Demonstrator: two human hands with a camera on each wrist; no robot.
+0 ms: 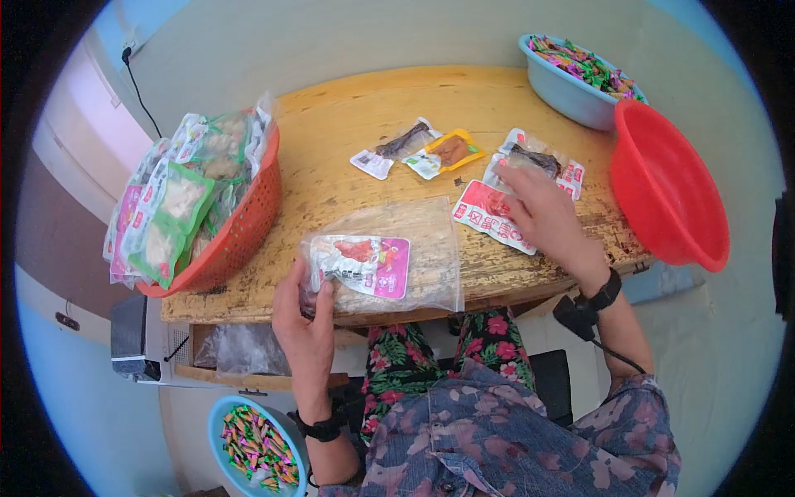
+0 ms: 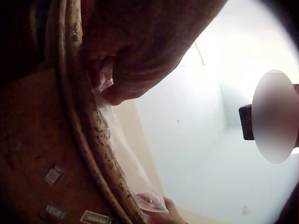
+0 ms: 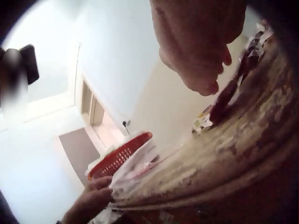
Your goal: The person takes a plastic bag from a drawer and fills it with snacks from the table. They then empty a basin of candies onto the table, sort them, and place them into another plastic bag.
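Flowered shirt (image 1: 513, 431) fills the near end, and just past it runs the table's (image 1: 331, 116) near edge, with the clear bag (image 1: 435, 253) lying right along it. Left hand (image 1: 305, 319) there, thumb bent over the bag's left side, fingers pinching the plastic! Pink packet (image 1: 360, 263) sits at that end, inside or on top, I cannot tell. Over on the right, the right hand (image 1: 551, 215) is above the red-and-white packet (image 1: 489, 219), fingers loosely bent, gripping nothing that shows; whether they touch it, I cannot tell. Beyond the bag lies the yellow packet (image 1: 451, 153), a broad stretch of wood running from it to the far edge. Orange basket (image 1: 236, 236), heaped high, takes the left edge; red bowl (image 1: 662, 190), tilted, takes the right, a slim gap from the packets.
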